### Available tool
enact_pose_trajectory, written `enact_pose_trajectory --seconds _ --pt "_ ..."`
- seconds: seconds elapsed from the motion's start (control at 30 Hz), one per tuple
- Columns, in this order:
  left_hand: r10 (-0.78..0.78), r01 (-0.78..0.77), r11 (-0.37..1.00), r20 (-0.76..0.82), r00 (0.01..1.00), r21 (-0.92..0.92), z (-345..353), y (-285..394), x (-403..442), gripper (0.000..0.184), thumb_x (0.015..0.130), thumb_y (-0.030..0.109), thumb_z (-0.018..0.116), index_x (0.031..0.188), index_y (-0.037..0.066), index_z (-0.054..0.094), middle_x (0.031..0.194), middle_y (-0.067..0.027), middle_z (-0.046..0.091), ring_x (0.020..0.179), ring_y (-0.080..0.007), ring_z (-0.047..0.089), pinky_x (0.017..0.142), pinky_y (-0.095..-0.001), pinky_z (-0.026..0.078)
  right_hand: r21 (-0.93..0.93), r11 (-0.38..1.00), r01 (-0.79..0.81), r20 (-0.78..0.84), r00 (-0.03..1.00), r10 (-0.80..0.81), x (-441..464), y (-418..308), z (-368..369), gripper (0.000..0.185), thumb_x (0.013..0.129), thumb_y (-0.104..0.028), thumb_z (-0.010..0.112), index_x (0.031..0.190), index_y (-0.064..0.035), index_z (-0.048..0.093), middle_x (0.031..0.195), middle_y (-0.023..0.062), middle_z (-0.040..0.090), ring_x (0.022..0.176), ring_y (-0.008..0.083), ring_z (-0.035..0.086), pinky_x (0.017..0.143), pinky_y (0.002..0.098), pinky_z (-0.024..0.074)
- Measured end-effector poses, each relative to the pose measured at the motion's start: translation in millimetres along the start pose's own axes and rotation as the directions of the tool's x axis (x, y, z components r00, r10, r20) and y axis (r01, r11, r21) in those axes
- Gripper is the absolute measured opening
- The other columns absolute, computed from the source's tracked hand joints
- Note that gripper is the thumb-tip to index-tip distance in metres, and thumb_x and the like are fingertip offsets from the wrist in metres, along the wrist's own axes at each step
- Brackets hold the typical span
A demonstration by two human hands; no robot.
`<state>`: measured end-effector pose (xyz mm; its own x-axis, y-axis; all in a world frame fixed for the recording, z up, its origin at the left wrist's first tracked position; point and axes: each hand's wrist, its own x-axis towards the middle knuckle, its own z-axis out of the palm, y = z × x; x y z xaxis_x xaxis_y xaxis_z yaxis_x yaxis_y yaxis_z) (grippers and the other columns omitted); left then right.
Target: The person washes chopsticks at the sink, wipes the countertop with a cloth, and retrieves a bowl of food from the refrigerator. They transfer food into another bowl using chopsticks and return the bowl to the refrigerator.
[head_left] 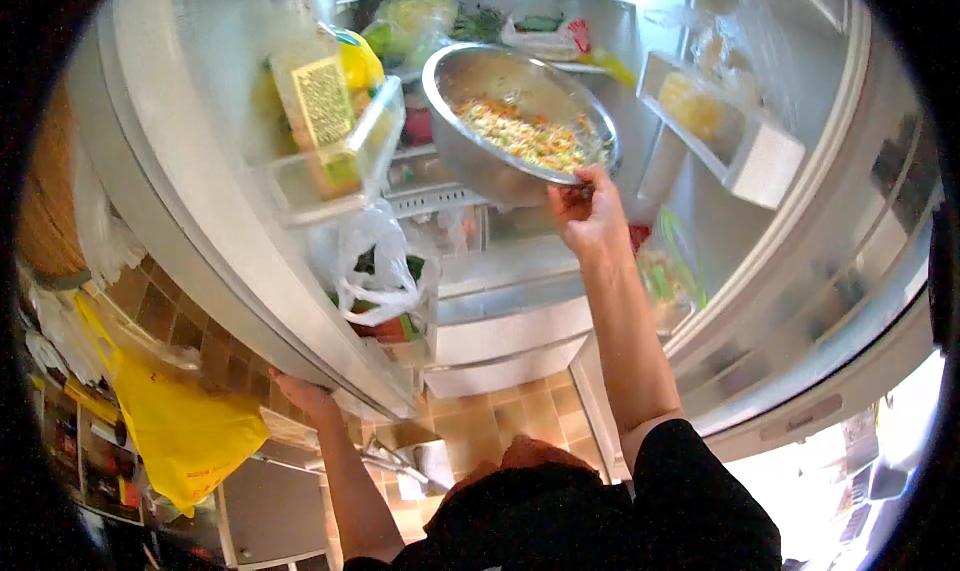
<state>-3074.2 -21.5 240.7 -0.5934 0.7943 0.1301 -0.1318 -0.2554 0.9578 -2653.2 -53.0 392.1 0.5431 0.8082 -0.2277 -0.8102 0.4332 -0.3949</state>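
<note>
My right hand (588,214) grips the near rim of a large metal bowl (470,161), thumb over the edge and fingers beneath. The bowl is tilted toward me and holds a shredded mix (530,136) of pale and orange bits. It is at the opening of a fridge, in front of the shelves. Low on the left, my left hand (305,396) is at the outer edge of the left fridge door (270,301); its fingers are partly hidden and blurred, and what they touch is hard to make out.
A bottle (318,101) stands in the left door shelf, above a white plastic bag (375,266). Greens (412,21) lie on an upper shelf. The right door shelf (765,161) juts inward. A yellow bag (180,431) hangs at lower left. Drawers (510,336) sit below.
</note>
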Motion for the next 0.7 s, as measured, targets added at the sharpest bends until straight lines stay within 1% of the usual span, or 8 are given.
enact_pose_trajectory --seconds 0.07,0.2,0.37,0.4,0.5,0.53,0.63,0.7 --pt "0.069 -0.068 0.994 0.014 0.997 -0.091 5.9 -52.2 -41.7 0.057 0.102 0.043 0.031 0.139 0.001 0.042 0.138 -0.0206 0.049 0.115 -0.0335 0.056 0.097 -0.0439 0.048 -0.028 0.999 -0.044 -0.043 0.998 0.043 -8.0 -17.9 -81.5 0.009 0.082 -0.014 0.066 0.082 -0.0081 0.059 0.076 0.005 0.061 0.069 0.0196 0.063 0.06 0.037 0.0606" --pt "0.002 -0.001 1.0 -0.025 1.0 0.016 57.3 -120.6 -76.9 0.056 0.102 0.041 0.03 0.137 -0.001 0.044 0.137 -0.0216 0.049 0.115 -0.0343 0.055 0.098 -0.0447 0.047 0.014 0.988 -0.157 -0.093 0.983 0.158 16.2 -4.2 -220.2 0.011 0.082 -0.015 0.066 0.089 -0.0071 0.062 0.085 0.0062 0.066 0.075 0.0188 0.065 0.06 0.0342 0.0603" --pt "-0.036 0.042 0.988 -0.041 0.999 0.15 283.2 -286.6 -43.1 0.057 0.103 0.04 0.028 0.136 -0.002 0.045 0.136 -0.0217 0.05 0.116 -0.0351 0.054 0.099 -0.0455 0.046 0.096 0.983 -0.157 -0.084 0.983 0.165 247.4 -13.9 -331.2 0.018 0.084 -0.011 0.062 0.099 -0.0017 0.06 0.099 0.0092 0.067 0.085 0.0203 0.069 0.068 0.0334 0.0625" --pt "-0.046 0.054 0.981 -0.051 0.998 0.184 340.1 -325.4 -31.8 0.057 0.103 0.04 0.028 0.136 -0.002 0.045 0.136 -0.0218 0.05 0.117 -0.0353 0.054 0.099 -0.0457 0.046 0.107 0.985 -0.136 -0.055 0.988 0.143 303.1 -17.1 -343.9 0.021 0.086 -0.01 0.059 0.104 -0.0005 0.059 0.105 0.0105 0.066 0.089 0.0224 0.068 0.076 0.0343 0.062" --pt "-0.069 0.098 0.951 -0.109 0.992 0.292 496.1 -428.6 0.7 0.057 0.103 0.04 0.027 0.135 -0.003 0.045 0.136 -0.0218 0.051 0.118 -0.0358 0.054 0.099 -0.0461 0.045 -0.035 0.988 -0.151 -0.087 0.985 0.148 456.4 -29.6 -393.7 0.027 0.084 -0.01 0.061 0.11 -0.0021 0.059 0.106 0.0097 0.067 0.092 0.0226 0.068 0.081 0.033 0.0602" --pt "-0.079 0.118 0.936 -0.131 0.988 0.33 535.2 -453.9 8.3 0.057 0.103 0.04 0.026 0.135 -0.003 0.046 0.136 -0.0219 0.051 0.118 -0.036 0.053 0.099 -0.0463 0.045 -0.026 0.98 -0.197 -0.09 0.977 0.194 488.6 -35.0 -410.3 0.035 0.085 -0.009 0.059 0.118 -0.0001 0.055 0.116 0.0125 0.064 0.105 0.0233 0.064 0.091 0.036 0.0556" --pt "-0.128 0.207 0.869 -0.199 0.971 0.449 601.1 -487.9 8.4 0.057 0.103 0.039 0.025 0.134 -0.004 0.046 0.136 -0.0219 0.052 0.119 -0.0366 0.053 0.1 -0.0468 0.045 -0.024 0.954 -0.299 -0.269 0.921 0.281 503.3 -38.9 -448.5 0.045 0.085 -0.008 0.057 0.128 0.0009 0.048 0.126 0.0149 0.059 0.111 0.0247 0.061 0.096 0.0399 0.0524" --pt "-0.153 0.26 0.828 -0.245 0.957 0.497 624.2 -496.0 -1.7 0.057 0.103 0.039 0.024 0.134 -0.004 0.047 0.136 -0.022 0.052 0.119 -0.0369 0.053 0.1 -0.0471 0.044 -0.028 0.938 -0.346 -0.341 0.885 0.317 480.7 -44.4 -465.2 0.045 0.085 -0.007 0.056 0.129 0.0 0.047 0.121 0.0144 0.06 0.105 0.0251 0.063 0.093 0.0414 0.0534"
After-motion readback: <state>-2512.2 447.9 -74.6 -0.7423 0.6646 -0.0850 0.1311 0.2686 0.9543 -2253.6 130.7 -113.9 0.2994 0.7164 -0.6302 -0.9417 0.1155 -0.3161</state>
